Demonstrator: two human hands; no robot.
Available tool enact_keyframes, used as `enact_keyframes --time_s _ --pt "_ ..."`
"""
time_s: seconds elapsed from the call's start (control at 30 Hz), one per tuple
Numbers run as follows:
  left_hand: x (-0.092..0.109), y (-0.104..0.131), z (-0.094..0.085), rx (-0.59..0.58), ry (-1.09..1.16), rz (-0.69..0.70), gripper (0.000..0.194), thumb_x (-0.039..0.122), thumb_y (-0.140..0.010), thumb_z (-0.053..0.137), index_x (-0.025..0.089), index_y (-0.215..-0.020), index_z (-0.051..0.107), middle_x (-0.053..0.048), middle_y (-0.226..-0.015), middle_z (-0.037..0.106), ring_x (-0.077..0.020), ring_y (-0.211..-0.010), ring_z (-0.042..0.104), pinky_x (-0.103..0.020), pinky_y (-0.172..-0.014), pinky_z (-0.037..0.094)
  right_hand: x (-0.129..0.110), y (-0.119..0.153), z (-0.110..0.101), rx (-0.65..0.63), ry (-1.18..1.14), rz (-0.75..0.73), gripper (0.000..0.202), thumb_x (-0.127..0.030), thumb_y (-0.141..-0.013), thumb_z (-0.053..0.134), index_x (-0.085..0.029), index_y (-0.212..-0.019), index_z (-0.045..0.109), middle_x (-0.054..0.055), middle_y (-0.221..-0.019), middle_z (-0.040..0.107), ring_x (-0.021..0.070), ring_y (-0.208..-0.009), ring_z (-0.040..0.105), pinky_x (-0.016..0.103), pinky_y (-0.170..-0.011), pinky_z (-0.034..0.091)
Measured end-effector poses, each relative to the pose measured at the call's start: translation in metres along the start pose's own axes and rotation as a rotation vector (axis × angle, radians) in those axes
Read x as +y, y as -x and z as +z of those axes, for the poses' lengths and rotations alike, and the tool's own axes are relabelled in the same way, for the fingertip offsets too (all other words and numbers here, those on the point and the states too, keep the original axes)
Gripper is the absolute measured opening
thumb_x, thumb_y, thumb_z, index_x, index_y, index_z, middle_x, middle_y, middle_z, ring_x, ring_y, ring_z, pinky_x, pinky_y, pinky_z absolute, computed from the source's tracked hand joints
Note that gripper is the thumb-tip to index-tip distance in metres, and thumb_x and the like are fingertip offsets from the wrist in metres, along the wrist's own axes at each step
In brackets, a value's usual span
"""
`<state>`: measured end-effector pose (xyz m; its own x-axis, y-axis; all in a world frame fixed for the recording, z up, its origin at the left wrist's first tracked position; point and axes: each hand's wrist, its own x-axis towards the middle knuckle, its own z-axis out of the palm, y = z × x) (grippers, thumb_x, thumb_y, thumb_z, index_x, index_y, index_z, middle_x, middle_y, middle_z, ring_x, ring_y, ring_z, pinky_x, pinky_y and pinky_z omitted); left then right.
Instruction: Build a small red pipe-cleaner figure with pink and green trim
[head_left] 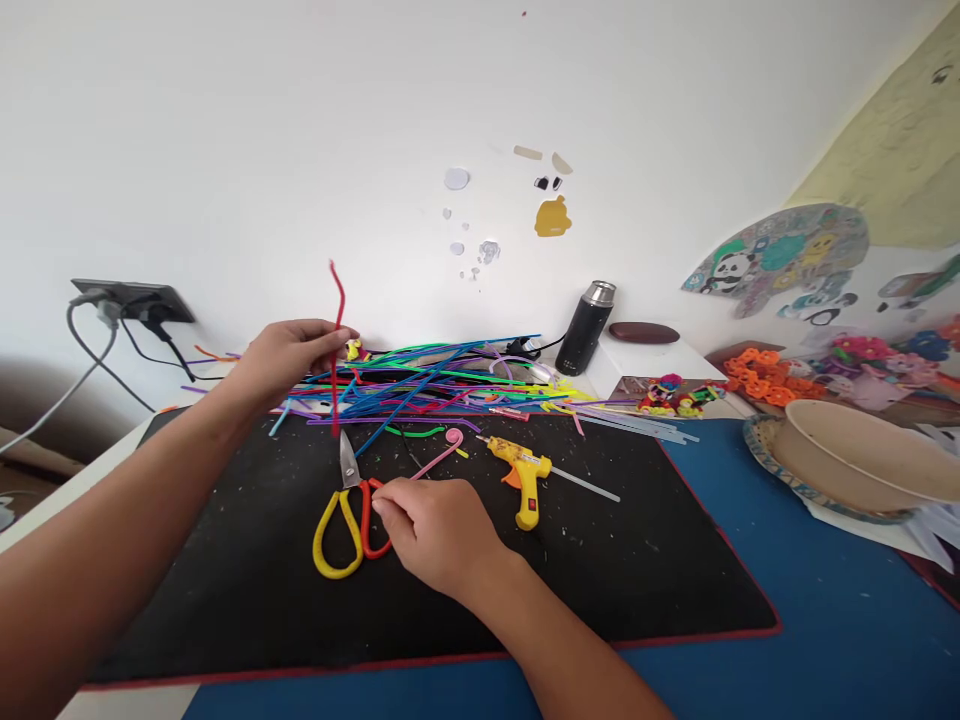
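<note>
My left hand [296, 350] pinches a red pipe cleaner [337, 300] between thumb and fingers. It stands nearly upright, bent near its top, with its lower end just above the scissor blades. A pair of scissors [339, 575] with one yellow and one red handle lies on the black mat [262, 600]. My right hand [442, 530] is closed beside the red handle and covers part of it; what its fingers hold, if anything, is hidden. A pink pipe cleaner with a coiled end [454, 437] runs down behind my right hand. To the right lies a yellow glue gun [525, 470] with a clear glue stick.
Many coloured pipe cleaners [442, 375] are heaped along the wall. Behind them stand a black flask [585, 330] and a white box [652, 365] with a dark case [643, 332] on top. A beige bowl [862, 460] is at the right. Plugs fill a wall socket [135, 300] at left.
</note>
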<state>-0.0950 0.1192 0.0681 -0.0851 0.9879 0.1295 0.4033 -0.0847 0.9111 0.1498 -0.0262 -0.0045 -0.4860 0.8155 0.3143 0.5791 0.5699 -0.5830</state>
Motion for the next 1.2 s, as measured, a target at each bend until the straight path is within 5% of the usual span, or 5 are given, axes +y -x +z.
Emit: enact_keyframes --time_s 0.1,0.27,0.57,1.03,1.2 --pt "0.014 0.037 0.016 -0.144 0.442 -0.075 0.030 0.042 -0.078 0.084 0.020 -0.097 0.080 -0.001 -0.071 0.064 -0.0093 -0.057 0.049 -0.020 -0.049 0.040 0.001 -0.002 -0.004 0.074 -0.167 0.070 0.021 -0.026 -0.103 0.056 -0.024 -0.096 0.076 0.001 -0.082 0.079 0.0172 -0.075 0.073 0.026 -0.065 0.040" --pt "0.002 0.087 0.051 -0.324 0.660 -0.312 0.033 0.043 -0.068 0.093 0.019 -0.088 0.081 -0.001 -0.066 0.065 -0.0083 -0.050 0.049 -0.019 -0.044 0.041 0.013 -0.008 -0.006 0.203 -0.444 0.253 0.028 -0.038 -0.105 0.055 -0.023 -0.099 0.077 0.000 -0.070 0.072 0.0162 -0.063 0.067 0.025 -0.060 0.045" --pt "-0.016 0.103 0.091 -0.370 0.869 -0.318 0.041 0.043 -0.065 0.098 0.012 -0.085 0.081 -0.003 -0.065 0.065 -0.0094 -0.057 0.058 -0.018 -0.051 0.046 0.030 -0.011 0.001 0.102 -0.698 0.367 0.035 -0.050 -0.103 0.053 -0.020 -0.100 0.071 -0.003 -0.067 0.062 0.0113 -0.046 0.059 0.023 -0.049 0.043" --pt "-0.019 0.070 0.047 -0.183 0.858 -0.182 0.041 0.050 -0.079 0.087 0.011 -0.077 0.074 0.003 -0.057 0.049 -0.0056 -0.045 0.044 -0.016 -0.040 0.028 0.039 -0.013 0.000 0.089 -0.819 0.424 0.041 -0.057 -0.094 0.063 -0.018 -0.090 0.075 -0.008 -0.048 0.040 0.0091 -0.040 0.035 0.023 -0.042 0.025" --pt "-0.015 0.063 0.034 -0.114 0.885 -0.173 0.035 0.042 -0.086 0.082 0.009 -0.076 0.073 0.002 -0.054 0.050 -0.0068 -0.045 0.047 -0.016 -0.039 0.035 0.037 -0.014 -0.003 0.081 -0.882 0.433 0.041 -0.058 -0.091 0.066 -0.018 -0.086 0.073 -0.009 -0.047 0.038 0.0079 -0.039 0.032 0.023 -0.042 0.023"
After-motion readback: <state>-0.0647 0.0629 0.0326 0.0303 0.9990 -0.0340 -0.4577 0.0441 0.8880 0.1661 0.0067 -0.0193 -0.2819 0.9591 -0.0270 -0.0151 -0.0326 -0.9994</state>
